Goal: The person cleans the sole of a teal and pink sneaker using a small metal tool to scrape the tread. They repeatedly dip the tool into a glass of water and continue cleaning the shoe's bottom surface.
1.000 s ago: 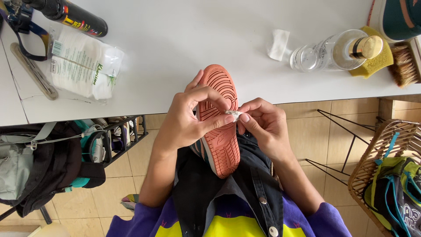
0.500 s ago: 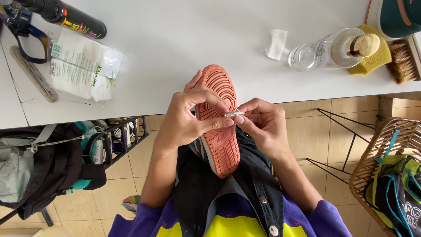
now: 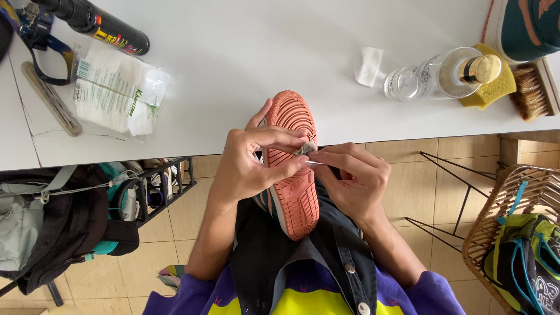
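A: What do we have closest to us?

B: We hold the shoe (image 3: 290,169) sole up over our lap, toe pointing at the table (image 3: 245,64). Our left hand (image 3: 251,163) wraps it from the left side, fingers closed across the orange sole. Our right hand (image 3: 353,178) pinches a small grey wad (image 3: 304,149) against the sole's right edge; a thin pale tip pokes from under those fingers, and we cannot tell what it is.

A: And beside us on the floor?

B: A wicker basket (image 3: 484,233) at right holds a green and black shoe with teal laces (image 3: 528,262). At left, a black bag (image 3: 64,227) leans near a low wire rack (image 3: 160,186).

A: What about packages on the table?

B: At left lies a clear soft pack (image 3: 116,90) stuffed with white pads, green lettering down one side. Beyond it a black spray can (image 3: 96,23) lies on its side, with a yellow and red label band.

A: Any containers at right?

B: A clear glass bottle (image 3: 437,76) with a gold cap lies flat, its contents looking clear. A white pad (image 3: 369,66) sits just left of it, a yellow sponge (image 3: 493,90) is under its cap end, and a brush (image 3: 531,90) is further right. A teal shoe (image 3: 525,26) sits at the far corner.
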